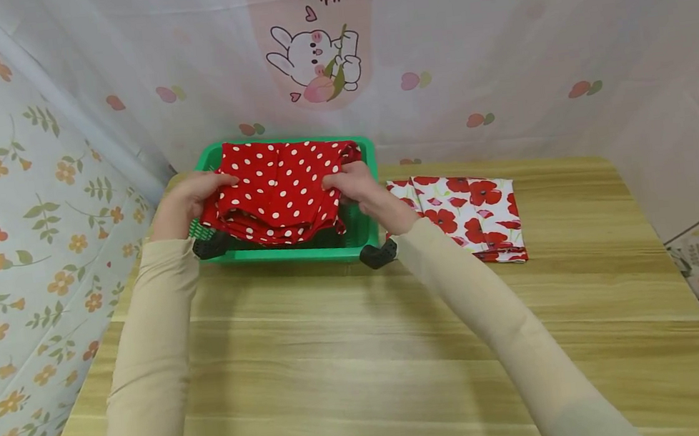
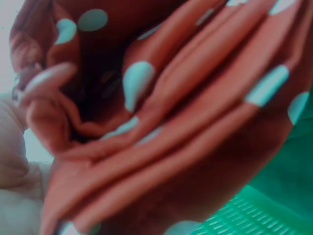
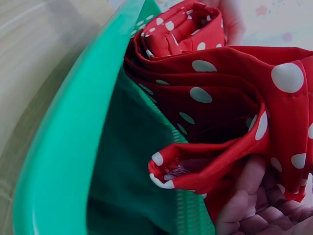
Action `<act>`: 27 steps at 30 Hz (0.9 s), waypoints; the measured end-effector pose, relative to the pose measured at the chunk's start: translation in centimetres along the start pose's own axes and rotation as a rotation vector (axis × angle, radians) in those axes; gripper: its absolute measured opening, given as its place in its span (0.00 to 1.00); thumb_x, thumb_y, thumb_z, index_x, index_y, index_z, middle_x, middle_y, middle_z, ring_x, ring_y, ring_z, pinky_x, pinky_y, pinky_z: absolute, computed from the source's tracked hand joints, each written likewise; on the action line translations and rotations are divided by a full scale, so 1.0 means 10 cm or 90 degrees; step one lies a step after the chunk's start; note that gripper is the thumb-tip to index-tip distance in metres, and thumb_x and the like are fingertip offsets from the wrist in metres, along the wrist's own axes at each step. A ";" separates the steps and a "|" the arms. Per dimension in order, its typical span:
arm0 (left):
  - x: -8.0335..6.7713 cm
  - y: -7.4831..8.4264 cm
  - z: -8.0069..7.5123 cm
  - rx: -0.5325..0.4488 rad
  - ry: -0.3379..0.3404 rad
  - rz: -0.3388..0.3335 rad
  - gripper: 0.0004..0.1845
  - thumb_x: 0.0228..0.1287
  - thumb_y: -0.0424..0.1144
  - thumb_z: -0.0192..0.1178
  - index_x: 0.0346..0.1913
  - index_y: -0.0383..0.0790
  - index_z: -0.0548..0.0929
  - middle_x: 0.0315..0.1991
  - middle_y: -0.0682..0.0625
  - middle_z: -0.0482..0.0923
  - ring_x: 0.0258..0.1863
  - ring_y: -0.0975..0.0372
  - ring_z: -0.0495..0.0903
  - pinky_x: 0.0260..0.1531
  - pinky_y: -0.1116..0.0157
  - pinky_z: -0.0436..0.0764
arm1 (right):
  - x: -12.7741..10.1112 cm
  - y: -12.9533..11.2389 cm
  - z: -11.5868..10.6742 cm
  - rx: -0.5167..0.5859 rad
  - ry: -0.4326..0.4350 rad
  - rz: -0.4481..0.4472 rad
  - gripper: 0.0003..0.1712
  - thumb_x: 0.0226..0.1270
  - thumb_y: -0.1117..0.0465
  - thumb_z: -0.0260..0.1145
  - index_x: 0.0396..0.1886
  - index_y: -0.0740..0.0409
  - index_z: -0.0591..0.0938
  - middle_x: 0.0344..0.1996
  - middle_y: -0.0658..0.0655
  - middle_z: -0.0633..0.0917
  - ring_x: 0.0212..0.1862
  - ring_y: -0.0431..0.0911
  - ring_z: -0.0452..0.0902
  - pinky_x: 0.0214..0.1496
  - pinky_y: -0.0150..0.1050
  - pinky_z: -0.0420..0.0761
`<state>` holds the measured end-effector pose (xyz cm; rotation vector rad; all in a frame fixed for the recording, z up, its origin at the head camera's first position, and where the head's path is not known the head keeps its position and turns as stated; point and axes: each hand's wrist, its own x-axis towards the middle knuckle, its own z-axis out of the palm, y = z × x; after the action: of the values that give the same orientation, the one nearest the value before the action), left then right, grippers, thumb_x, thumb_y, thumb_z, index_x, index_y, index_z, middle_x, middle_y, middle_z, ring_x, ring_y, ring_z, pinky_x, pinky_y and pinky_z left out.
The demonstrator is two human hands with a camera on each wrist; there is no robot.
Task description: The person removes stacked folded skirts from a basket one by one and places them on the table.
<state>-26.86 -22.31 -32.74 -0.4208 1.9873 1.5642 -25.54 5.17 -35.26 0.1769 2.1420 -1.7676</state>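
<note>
Folded red cloth w/ white dots [image 1: 281, 182] is pinched at opp. sides by L grip [image 1: 193, 194] & R grip [image 1: 361, 185] over green rectangular plastic basket [image 1: 282, 256] on wood-grain desk [image 1: 340, 363], prob. so no fold slips.

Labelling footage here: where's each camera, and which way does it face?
Head-worn: faces forward, down at the red dotted cloth; left hand, right hand, sleeves show.
On left wrist: faces the cloth's folds; left hand at left edge.
On right wrist: faces cloth, green basket; right hand low, left hand at top.
Both wrist views share cloth and basket.
</note>
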 end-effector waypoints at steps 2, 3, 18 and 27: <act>-0.06 0.00 0.00 -0.008 -0.005 0.009 0.25 0.68 0.44 0.51 0.58 0.33 0.56 0.30 0.53 0.76 0.25 0.65 0.82 0.34 0.63 0.83 | -0.03 -0.03 0.00 0.003 -0.003 -0.010 0.19 0.56 0.62 0.65 0.47 0.67 0.79 0.31 0.58 0.85 0.23 0.41 0.79 0.32 0.34 0.79; -0.08 0.00 0.00 -0.008 -0.002 0.012 0.26 0.68 0.44 0.52 0.59 0.33 0.56 0.32 0.53 0.76 0.26 0.65 0.82 0.34 0.63 0.83 | -0.04 -0.04 -0.01 0.006 -0.004 -0.013 0.19 0.56 0.62 0.65 0.47 0.67 0.79 0.29 0.57 0.84 0.22 0.40 0.79 0.30 0.33 0.78; -0.50 -0.05 0.03 -0.052 0.021 0.098 0.23 0.66 0.47 0.55 0.57 0.39 0.63 0.38 0.55 0.75 0.32 0.68 0.81 0.36 0.68 0.82 | -0.35 -0.21 -0.05 0.038 -0.048 -0.056 0.19 0.60 0.63 0.63 0.50 0.67 0.77 0.37 0.60 0.84 0.28 0.42 0.81 0.30 0.30 0.79; -0.75 -0.18 0.00 -0.037 0.010 0.134 0.27 0.67 0.46 0.54 0.61 0.37 0.59 0.38 0.56 0.75 0.33 0.68 0.82 0.35 0.67 0.82 | -0.58 -0.20 -0.01 0.047 -0.092 -0.069 0.19 0.61 0.64 0.62 0.51 0.69 0.75 0.39 0.61 0.83 0.31 0.44 0.82 0.37 0.36 0.82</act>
<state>-19.90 -23.56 -29.61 -0.2539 2.0563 1.7551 -20.82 5.56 -31.44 -0.0469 2.0207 -1.8601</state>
